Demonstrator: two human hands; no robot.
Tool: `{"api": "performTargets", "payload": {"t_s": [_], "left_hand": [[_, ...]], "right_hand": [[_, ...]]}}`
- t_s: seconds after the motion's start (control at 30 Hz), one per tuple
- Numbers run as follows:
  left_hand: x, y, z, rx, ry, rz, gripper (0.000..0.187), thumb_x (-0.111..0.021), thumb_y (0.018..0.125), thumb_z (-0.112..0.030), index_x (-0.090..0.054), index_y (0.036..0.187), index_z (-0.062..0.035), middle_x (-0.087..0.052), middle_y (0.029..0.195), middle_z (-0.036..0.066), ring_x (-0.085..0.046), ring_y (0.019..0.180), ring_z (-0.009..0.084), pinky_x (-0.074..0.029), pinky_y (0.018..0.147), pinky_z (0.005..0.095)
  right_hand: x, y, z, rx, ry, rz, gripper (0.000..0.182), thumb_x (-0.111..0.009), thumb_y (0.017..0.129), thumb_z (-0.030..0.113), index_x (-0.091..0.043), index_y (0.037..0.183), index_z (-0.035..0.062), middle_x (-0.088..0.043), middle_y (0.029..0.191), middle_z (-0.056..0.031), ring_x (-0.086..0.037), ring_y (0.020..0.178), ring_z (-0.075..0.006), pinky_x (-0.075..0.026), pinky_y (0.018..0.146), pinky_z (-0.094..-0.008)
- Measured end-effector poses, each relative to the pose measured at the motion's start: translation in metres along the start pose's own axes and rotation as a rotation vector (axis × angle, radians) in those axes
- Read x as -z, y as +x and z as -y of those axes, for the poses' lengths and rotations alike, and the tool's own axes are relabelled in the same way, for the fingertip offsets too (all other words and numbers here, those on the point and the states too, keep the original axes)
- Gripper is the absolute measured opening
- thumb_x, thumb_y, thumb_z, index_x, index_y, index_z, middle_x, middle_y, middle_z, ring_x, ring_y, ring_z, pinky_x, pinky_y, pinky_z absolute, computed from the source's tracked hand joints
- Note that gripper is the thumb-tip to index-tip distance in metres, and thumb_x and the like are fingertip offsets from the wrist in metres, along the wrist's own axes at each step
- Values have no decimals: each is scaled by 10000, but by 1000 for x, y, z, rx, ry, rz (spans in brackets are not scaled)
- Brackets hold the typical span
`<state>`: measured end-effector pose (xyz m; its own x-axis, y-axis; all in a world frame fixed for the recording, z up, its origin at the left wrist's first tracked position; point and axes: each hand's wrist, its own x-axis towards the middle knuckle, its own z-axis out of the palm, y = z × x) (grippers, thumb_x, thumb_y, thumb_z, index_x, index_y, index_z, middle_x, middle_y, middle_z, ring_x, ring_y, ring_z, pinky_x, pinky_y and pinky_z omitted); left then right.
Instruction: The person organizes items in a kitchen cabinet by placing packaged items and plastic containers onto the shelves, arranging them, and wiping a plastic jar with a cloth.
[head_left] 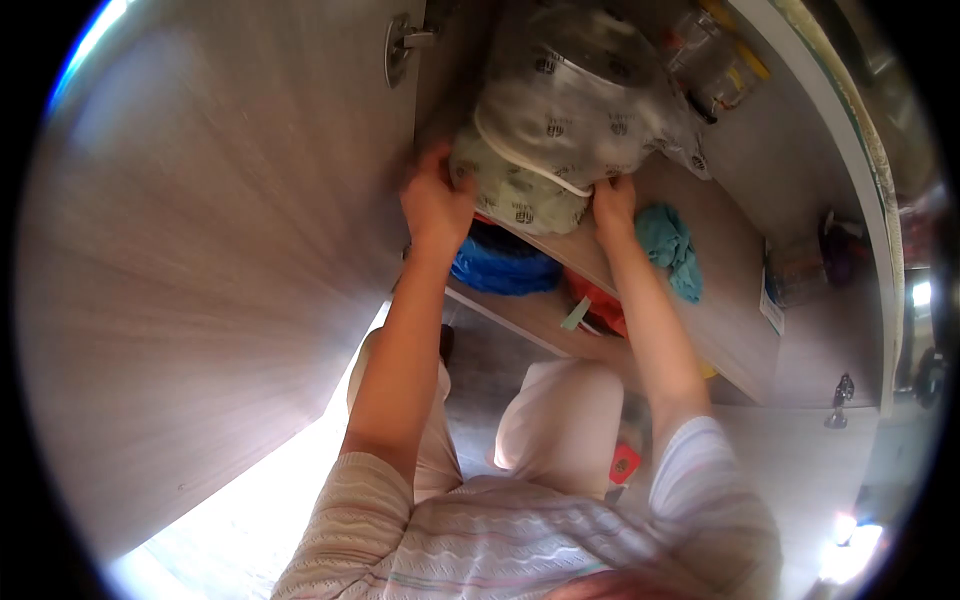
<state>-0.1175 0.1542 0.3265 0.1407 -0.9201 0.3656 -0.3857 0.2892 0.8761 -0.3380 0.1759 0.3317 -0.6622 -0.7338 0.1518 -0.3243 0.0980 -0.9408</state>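
Observation:
A bulky bundle in see-through plastic printed with dark logos (560, 125) sits on the upper cabinet shelf, with a pale rim or cord across its front. My left hand (438, 200) grips its left side, the fingers partly hidden behind it. On the right front edge, my right hand (613, 205) is closed on the plastic near the pale rim. What is inside the wrapping I cannot make out. Beside my right forearm lies a crumpled teal cloth or bag (670, 250) on the shelf.
A large wooden door (210, 240) stands swung out at the left. Clear jars with yellow lids (725, 75) are at the back right. Below the shelf are a blue plastic bag (505, 265) and a red item (598, 300). The shelf edge (690, 350) runs below my right arm.

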Motion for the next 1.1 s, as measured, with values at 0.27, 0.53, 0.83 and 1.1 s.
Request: {"api": "performTargets", "payload": {"t_s": [0.27,0.53,0.83,1.1], "left_hand": [[9,-7,-24,515,-497,393,358,-564,763,-90,-427,1060,56,-542,608,105,-508,387,160,-426,327,264],[-1,-25,-30,411,-657,121,435,-519,773,-17,-379,1176,69,-574,814,157,-546,447,168,-475,399,271],[-1,-30,-29,390,-654,133,465,-503,775,5,-362,1215,52,-578,879,153,-570,485,169,-502,475,263],[-4,-31,-32,450,-645,104,480,-486,767,22,-336,1221,62,-566,892,162,-566,469,184,-509,478,279]], "right_hand": [[1,6,-13,190,-45,6,350,-538,729,66,-468,1066,4,-568,934,-165,-551,873,-291,-414,759,-342],[0,5,-5,148,-23,-17,383,-523,708,20,-458,1084,-7,-535,1047,-154,-513,969,-261,-398,810,-321],[-4,7,0,118,133,59,389,-508,711,-39,-443,1093,-3,-528,1048,-158,-508,975,-272,-413,798,-329],[-7,3,5,135,-29,-47,348,-517,720,4,-449,1060,17,-524,1012,-211,-507,960,-354,-398,817,-392]]}}
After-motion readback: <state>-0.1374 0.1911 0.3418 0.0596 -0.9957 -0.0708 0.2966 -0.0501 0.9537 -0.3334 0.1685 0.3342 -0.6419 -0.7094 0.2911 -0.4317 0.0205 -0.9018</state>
